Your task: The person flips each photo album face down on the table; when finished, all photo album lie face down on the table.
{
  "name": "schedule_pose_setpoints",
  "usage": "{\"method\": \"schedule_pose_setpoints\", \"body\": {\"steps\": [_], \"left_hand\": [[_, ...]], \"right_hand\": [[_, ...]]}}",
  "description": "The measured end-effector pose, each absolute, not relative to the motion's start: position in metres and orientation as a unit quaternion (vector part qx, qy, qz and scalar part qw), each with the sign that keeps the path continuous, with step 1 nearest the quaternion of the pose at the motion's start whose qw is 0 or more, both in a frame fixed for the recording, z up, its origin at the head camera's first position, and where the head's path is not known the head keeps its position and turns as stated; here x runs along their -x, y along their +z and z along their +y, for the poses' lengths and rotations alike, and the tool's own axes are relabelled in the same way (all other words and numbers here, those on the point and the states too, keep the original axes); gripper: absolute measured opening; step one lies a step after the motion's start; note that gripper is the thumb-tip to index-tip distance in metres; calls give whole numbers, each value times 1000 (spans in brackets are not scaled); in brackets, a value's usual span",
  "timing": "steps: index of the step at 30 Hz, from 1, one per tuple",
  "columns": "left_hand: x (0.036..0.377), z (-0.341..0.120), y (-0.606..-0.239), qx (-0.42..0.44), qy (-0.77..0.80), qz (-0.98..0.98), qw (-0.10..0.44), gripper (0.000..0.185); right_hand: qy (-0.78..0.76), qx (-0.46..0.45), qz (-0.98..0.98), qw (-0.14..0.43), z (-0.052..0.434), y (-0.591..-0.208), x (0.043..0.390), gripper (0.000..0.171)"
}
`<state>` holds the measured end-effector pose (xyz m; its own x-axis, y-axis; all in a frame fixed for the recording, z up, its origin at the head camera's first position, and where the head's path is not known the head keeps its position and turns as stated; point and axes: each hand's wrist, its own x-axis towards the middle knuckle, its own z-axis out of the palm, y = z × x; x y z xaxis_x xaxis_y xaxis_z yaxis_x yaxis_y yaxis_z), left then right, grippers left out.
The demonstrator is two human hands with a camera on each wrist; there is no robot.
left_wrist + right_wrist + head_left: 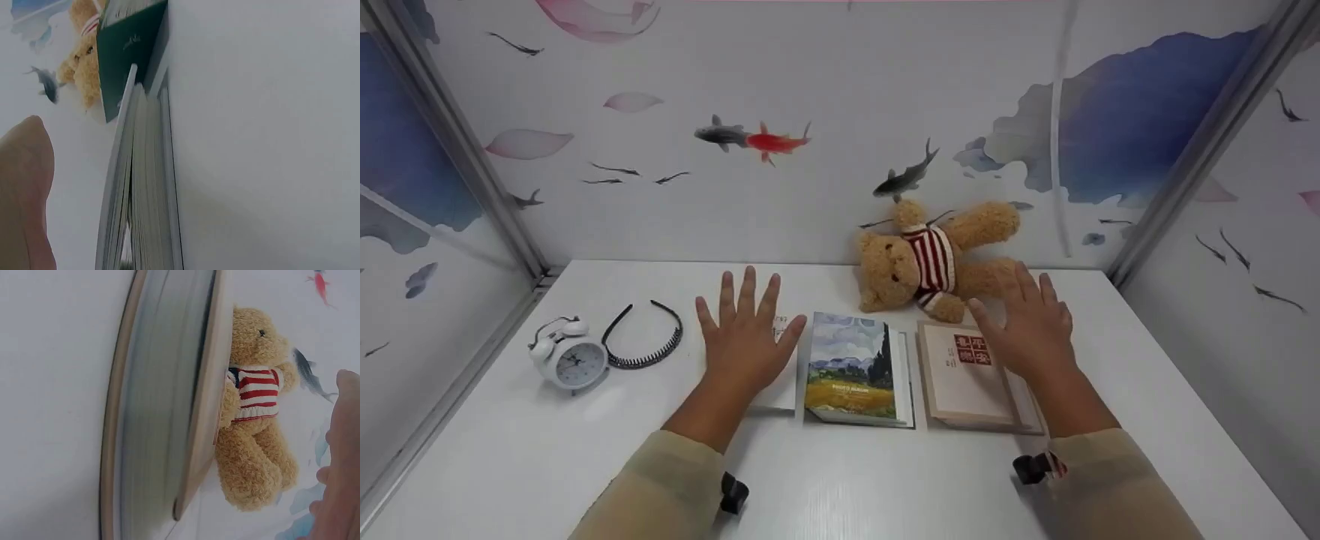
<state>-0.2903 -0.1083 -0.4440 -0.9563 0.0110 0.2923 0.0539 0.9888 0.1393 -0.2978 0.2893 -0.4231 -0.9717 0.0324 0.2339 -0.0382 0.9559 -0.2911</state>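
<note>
My left hand (746, 345), fingers spread straight, is over a white book (780, 397) and covers most of it. In the left wrist view that book's page edges (143, 185) run beside my thumb (25, 191). Between my hands lies a photo album (851, 367) with a painted landscape cover. My right hand (1031, 330), also with straight fingers, overlaps the right side of a beige album (964, 382) with a red square of characters. The right wrist view shows its thick page block (163, 405) from the side. Neither hand holds anything.
A teddy bear (934, 262) in a red-and-white striped sweater lies on its side behind the albums. At the left are a white twin-bell alarm clock (577, 364) and a black toothed headband (649, 360). Printed panels (825, 210) enclose the white table (840, 480).
</note>
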Motion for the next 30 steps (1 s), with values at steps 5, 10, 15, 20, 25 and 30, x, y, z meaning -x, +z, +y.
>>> {"method": "schedule_pose_setpoints", "body": {"steps": [5, 10, 15, 20, 25, 30], "left_hand": [[280, -73, -439, 50, -148, -980, 122, 83], [272, -36, -439, 96, -212, -968, 95, 79], [265, -3, -440, 124, -263, -953, 83, 79], [256, 31, -435, 135, -354, -923, 64, 75], [241, 59, -439, 134, -423, -895, 51, 75], [228, 77, -449, 156, -471, -868, 13, 73]], "right_hand": [[222, -3, -967, 129, 296, -413, 287, 87], [278, 6, -952, 128, 300, -408, 280, 82], [361, 19, -927, 102, 306, -410, 279, 81], [405, 32, -911, 75, 313, -413, 279, 84], [411, 39, -910, 39, 315, -421, 279, 90], [433, 63, -899, -6, 320, -427, 277, 95]]}}
